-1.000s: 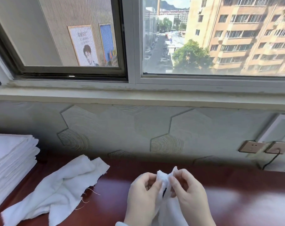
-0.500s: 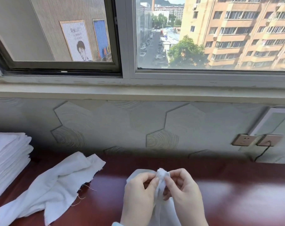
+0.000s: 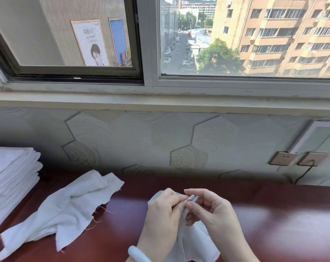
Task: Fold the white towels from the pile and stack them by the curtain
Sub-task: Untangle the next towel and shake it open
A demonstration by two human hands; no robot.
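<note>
A thin white towel point(image 3: 194, 242) hangs between my two hands above the dark red table point(image 3: 283, 224). My left hand point(image 3: 161, 220) and my right hand point(image 3: 215, 214) both pinch its top edge, fingertips almost touching. A crumpled white towel point(image 3: 62, 210) with frayed threads lies on the table to the left. At the far left stands a tall stack of folded white towels point(image 3: 11, 178).
The wall with hexagon panels point(image 3: 179, 144) rises right behind the table, under a window sill point(image 3: 160, 103). Two wall sockets point(image 3: 300, 158) sit at the right, with a black cable running down from one. A pale bracelet point(image 3: 137, 254) circles my left wrist.
The pinched towel edge that stuck up between my fingers has been drawn down, and my fingertips have closed together over it. My hands have stayed in about the same place.
</note>
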